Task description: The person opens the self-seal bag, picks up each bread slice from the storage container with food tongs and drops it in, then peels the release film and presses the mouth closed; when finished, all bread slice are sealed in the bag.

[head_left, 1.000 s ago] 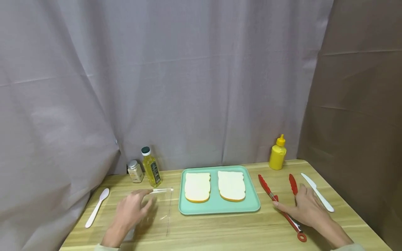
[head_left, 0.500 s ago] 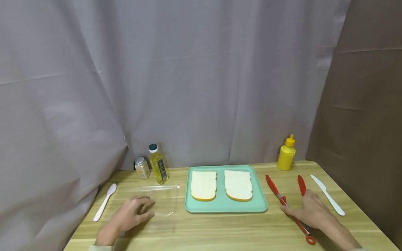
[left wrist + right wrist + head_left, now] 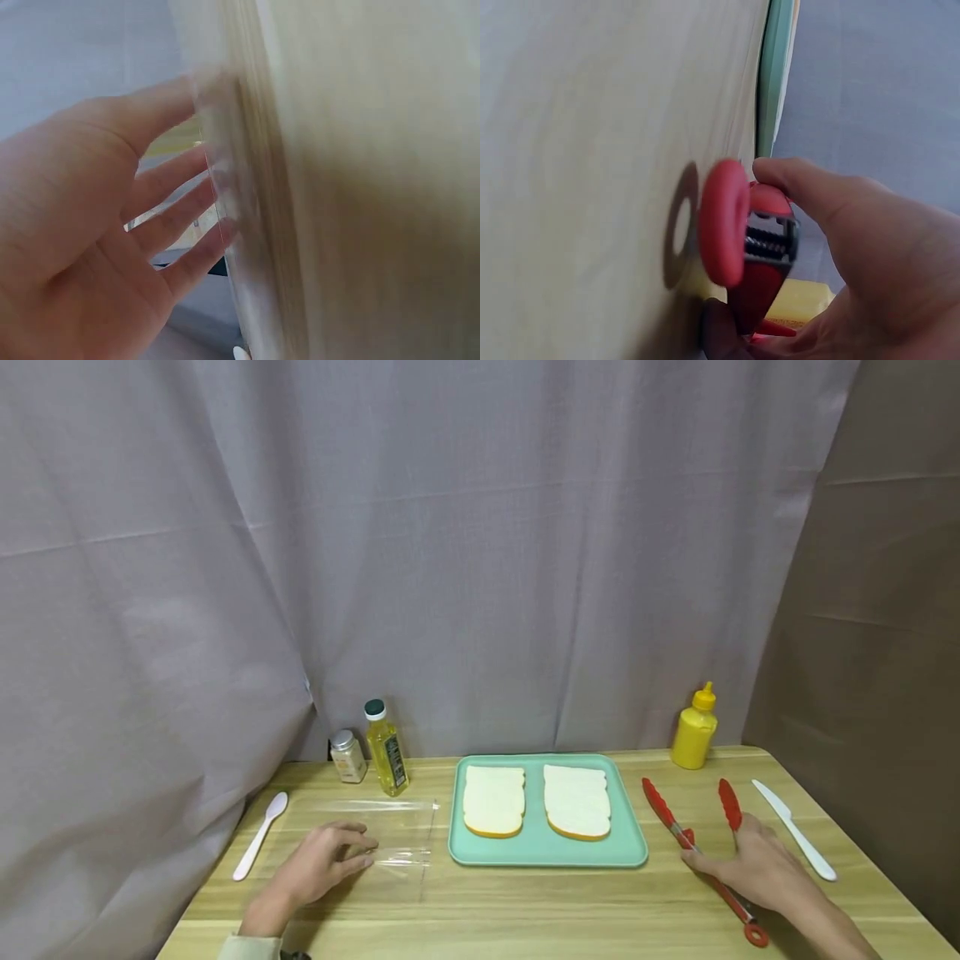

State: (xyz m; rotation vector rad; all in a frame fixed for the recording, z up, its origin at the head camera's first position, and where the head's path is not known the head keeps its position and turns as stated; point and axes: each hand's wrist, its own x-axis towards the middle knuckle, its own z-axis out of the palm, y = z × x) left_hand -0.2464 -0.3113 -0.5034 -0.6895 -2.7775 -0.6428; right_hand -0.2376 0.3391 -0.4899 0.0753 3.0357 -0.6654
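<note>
Resting flat, our left hand (image 3: 318,868) presses spread fingers on the clear plastic bag (image 3: 397,835) at nine o'clock of the tray (image 3: 633,852); our right hand (image 3: 753,868) grips the red tongs (image 3: 667,814) at three o'clock.

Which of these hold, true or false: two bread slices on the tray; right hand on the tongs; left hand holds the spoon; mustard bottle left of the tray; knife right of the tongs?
1. Two bread slices lie on the green tray. True.
2. The right hand has its grip on the red tongs. True.
3. The left hand holds the white spoon. False: it rests on the clear plastic bag; the spoon lies apart.
4. The yellow mustard bottle stands left of the tray. False: right.
5. The white knife lies right of the tongs. True.
</note>
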